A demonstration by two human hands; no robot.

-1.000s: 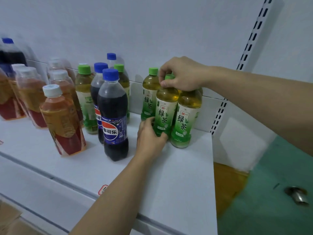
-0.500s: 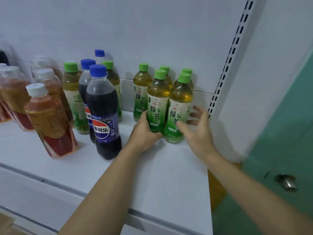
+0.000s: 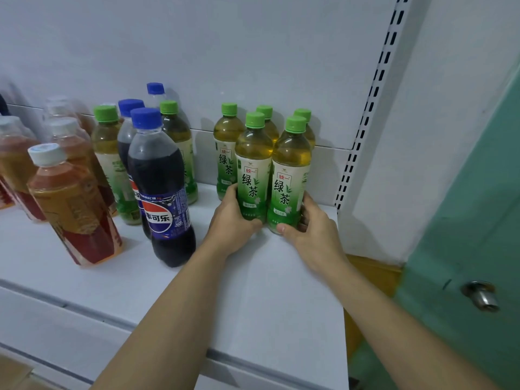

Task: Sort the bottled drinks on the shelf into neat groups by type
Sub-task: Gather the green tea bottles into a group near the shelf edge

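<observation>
Seven green teas (image 3: 253,175), three colas (image 3: 160,190); hands (image 3: 233,220) gripping front two teas.

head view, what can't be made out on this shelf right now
- Rear green tea bottles: only caps and shoulders show behind the front pair.
- Far-left amber bottles: blurred, cut by the left edge.
- Hands' fingers: left hand and right hand wrap behind bottles.

green tea bottles (image 3: 252,175): 统一 / 绿茶 on labels | cola bottle (image 3: 163,192): Pepsi logo, 事可乐 visible
</observation>
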